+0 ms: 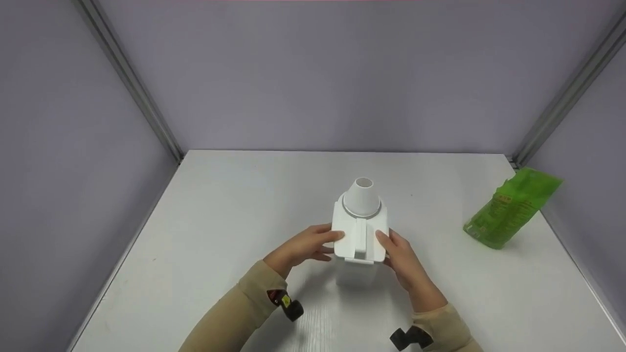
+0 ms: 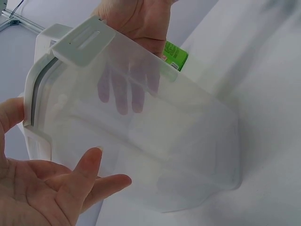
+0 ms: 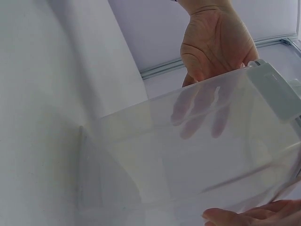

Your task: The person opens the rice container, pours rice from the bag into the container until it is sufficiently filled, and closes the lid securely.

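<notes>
A translucent plastic storage container (image 2: 178, 136) stands at the middle of the table under a white lid (image 1: 345, 249). The lid bears a tapered white spout (image 1: 362, 201) with an open round top, and a raised bar in front of it. My left hand (image 1: 309, 243) holds the container's left side, thumb on the lid's edge and fingers lower by the wall. On the other side, my right hand (image 1: 404, 259) grips it with the thumb on top of the lid. The right hand's fingers show through the clear wall in the left wrist view. No contents show inside the container.
A green plastic pouch (image 1: 511, 208) stands tilted at the right of the white table (image 1: 234, 195). Pale panels (image 1: 313, 73) with metal corner posts (image 1: 132, 80) enclose the back and both sides. Each sleeve carries a small black camera at the wrist.
</notes>
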